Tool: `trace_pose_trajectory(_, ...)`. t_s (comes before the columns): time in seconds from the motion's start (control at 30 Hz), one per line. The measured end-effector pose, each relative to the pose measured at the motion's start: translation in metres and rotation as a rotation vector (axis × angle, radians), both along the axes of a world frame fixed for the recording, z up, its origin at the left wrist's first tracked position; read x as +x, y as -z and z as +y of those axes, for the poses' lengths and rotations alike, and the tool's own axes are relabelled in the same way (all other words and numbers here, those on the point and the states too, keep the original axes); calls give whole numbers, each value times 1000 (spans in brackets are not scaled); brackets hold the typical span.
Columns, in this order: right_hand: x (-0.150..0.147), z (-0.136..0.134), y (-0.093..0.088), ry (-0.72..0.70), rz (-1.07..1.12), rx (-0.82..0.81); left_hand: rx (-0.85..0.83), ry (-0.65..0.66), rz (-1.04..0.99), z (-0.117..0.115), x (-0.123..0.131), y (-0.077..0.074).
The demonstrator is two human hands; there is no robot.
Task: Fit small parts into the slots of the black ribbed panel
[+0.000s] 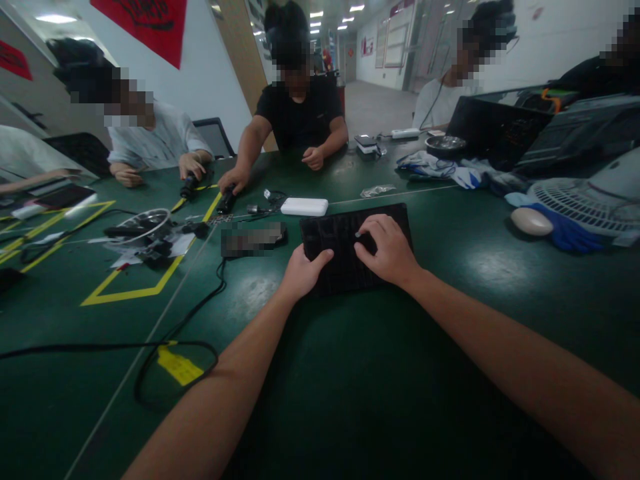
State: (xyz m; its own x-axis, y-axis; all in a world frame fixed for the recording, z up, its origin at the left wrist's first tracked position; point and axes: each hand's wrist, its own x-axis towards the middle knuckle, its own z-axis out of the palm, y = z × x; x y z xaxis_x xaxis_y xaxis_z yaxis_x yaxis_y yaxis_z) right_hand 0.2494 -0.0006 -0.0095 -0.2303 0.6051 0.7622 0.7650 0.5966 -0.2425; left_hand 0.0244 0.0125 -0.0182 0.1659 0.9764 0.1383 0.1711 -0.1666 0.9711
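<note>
A flat black tray (340,270) with raised ridges, like shallow compartments, lies in front of me on the green table. My left hand (306,270) grips its left edge, thumb on top and the other fingers mostly hidden. Over the tray's right half, my right hand (389,248) is closed in a pinch, with a small greyish piece (359,235) at the fingertips. That piece is too small to name. Just beyond the tray lies a white rectangular box-like device (305,207). A blurred-out dark object (254,240) rests to the left.
Black cable (200,313) with a yellow tag (179,365) curls at left. A round metal bowl (145,227) holds dark parts. At right are a white fan (585,200), blue gloves (575,230) and a computer mouse (531,221). Several people sit around the table.
</note>
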Motion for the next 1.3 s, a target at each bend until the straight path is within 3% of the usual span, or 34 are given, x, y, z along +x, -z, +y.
trace_pose_trajectory(1.3, -1, -1, 0, -2, 12, -9, 18, -11, 46, 2, -1, 2)
